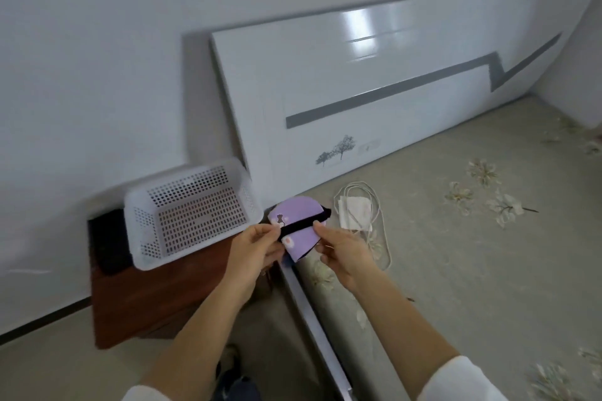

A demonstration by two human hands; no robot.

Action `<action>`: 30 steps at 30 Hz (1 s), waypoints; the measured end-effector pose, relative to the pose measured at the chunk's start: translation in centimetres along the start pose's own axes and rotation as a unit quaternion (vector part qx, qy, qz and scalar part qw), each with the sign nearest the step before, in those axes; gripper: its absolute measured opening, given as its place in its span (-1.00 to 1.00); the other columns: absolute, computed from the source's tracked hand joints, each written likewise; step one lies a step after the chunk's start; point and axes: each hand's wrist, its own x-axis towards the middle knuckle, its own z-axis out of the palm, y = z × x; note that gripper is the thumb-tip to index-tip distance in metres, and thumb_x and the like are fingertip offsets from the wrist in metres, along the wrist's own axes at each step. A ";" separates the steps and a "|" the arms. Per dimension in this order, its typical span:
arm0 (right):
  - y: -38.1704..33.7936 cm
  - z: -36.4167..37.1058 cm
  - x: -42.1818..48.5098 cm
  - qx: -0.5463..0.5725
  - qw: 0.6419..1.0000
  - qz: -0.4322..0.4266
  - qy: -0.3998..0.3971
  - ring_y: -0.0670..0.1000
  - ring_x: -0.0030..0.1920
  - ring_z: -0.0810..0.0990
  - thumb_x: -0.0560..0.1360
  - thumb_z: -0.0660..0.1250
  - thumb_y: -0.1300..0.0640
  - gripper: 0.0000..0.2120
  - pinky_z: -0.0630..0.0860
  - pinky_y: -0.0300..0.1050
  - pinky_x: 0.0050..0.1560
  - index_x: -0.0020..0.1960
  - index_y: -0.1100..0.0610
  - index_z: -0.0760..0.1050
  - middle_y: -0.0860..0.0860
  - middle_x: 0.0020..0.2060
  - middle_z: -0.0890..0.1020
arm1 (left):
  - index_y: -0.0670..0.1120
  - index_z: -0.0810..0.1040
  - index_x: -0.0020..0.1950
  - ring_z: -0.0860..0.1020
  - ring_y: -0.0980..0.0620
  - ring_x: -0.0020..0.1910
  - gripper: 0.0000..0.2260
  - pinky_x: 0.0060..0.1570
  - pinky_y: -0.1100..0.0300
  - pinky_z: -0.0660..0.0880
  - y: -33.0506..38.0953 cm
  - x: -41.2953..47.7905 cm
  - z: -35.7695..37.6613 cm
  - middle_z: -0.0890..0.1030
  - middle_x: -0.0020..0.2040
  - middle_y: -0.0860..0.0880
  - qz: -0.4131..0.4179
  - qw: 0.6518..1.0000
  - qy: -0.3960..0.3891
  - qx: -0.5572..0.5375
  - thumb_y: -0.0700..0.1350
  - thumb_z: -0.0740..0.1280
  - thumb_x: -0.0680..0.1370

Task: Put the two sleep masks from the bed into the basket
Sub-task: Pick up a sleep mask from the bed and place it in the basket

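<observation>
Two hands meet over the edge of the bed, both pinched on one purple sleep mask (298,231) that is folded in half, with a dark strap running across it and small pale prints on the fabric. The left hand (254,247) has its thumb and fingers closed on the strap's left end and the mask's lower left part; the right hand (345,251) nips the right side of the mask between thumb and forefinger, its other fingers curled loosely beneath. The mask is held in the air above the gap between the bedside cabinet (156,296) and the bed (472,270), just to the right of the white perforated basket (192,212), which stands on the reddish-brown cabinet top and holds nothing that can be seen. Behind the right hand, on the flowered bedspread near the glossy white headboard (374,81), lies a white folded item (355,212) with a white cord (379,205) looped around it; whether it is the second mask cannot be told. Something dark (109,241) lies on the cabinet behind the basket's left side, too blurred to make out
</observation>
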 end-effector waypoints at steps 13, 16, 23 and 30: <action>6.9 23.6 9.1 -0.110 0.990 0.075 0.048 0.02 -0.29 0.57 0.47 0.34 0.32 -0.92 0.55 -0.13 -0.23 -0.03 0.24 0.53 0.13 -0.25 0.62 | -0.09 0.51 0.17 0.54 0.05 0.04 -0.77 0.01 0.15 0.50 3.0 10.4 -22.0 0.57 0.13 -0.02 0.010 0.979 0.120 0.166 -0.13 0.35 0.52; 8.2 26.6 11.6 -0.141 0.985 0.086 0.056 0.03 -0.29 0.57 0.48 0.31 0.34 -0.94 0.55 -0.11 -0.21 -0.09 0.24 0.53 0.12 -0.27 0.61 | -0.12 0.42 0.31 0.41 0.11 0.13 -0.67 0.02 0.28 0.39 2.6 12.3 -26.2 0.49 0.24 -0.08 0.063 0.942 0.181 0.276 -0.15 0.30 0.55; 11.1 29.7 16.9 -0.207 0.967 0.098 0.108 0.08 -0.33 0.52 0.44 0.23 0.43 -0.82 0.61 0.01 -0.12 -0.27 0.23 0.47 0.15 -0.36 0.55 | -0.07 0.07 0.54 0.14 0.00 0.52 -0.49 0.38 0.15 0.22 -0.7 14.7 -30.6 0.16 0.55 -0.04 0.077 0.897 0.125 0.416 -0.10 0.15 0.61; 11.5 30.5 18.6 -0.206 0.963 0.111 0.133 0.10 -0.30 0.53 0.41 0.22 0.39 -0.78 0.55 -0.04 -0.14 -0.36 0.19 0.43 0.13 -0.42 0.53 | -0.01 -0.03 0.55 0.15 0.05 0.51 -0.49 0.27 0.29 0.28 -0.5 14.1 -28.9 0.06 0.57 0.03 0.130 0.899 0.105 0.405 -0.09 0.08 0.64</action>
